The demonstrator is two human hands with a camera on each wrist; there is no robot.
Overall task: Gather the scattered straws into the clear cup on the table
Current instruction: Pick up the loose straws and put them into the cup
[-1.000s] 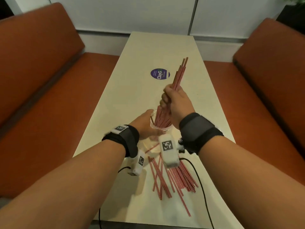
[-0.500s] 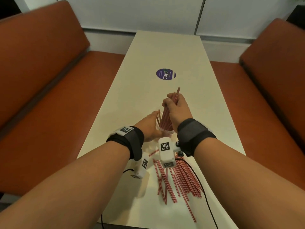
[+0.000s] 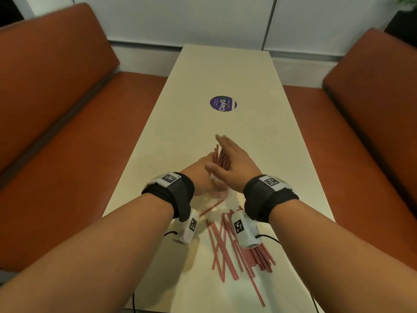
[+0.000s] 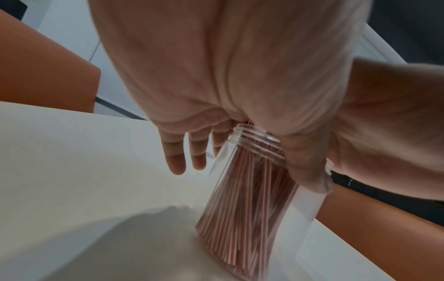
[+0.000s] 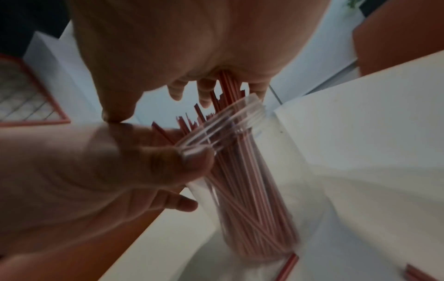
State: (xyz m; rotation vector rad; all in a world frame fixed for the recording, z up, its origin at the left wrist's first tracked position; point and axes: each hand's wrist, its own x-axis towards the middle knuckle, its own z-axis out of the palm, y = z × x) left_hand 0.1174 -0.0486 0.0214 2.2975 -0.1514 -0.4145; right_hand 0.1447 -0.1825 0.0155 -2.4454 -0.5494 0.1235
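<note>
A person's left hand [image 3: 199,175] gripped the clear cup [image 5: 242,171] near its rim, while the right hand [image 3: 232,163], fingers straight and spread, lay flat over the tops of the red straws [image 3: 220,158] standing in it. The cup stood on the table [image 3: 225,71] between the hands. More loose straws [image 3: 239,247] lay fanned below the wrists, toward the table's near edge. Beyond the fingertips stretched bare tabletop with a round purple sticker [image 3: 223,103].

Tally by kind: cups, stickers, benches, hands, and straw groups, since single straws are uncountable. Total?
Clear cup: 1
Purple sticker: 1
Orange benches: 2
Hands: 2, left hand, right hand
Straw groups: 2, straws in the cup, loose straws on the table
Total: 8
</note>
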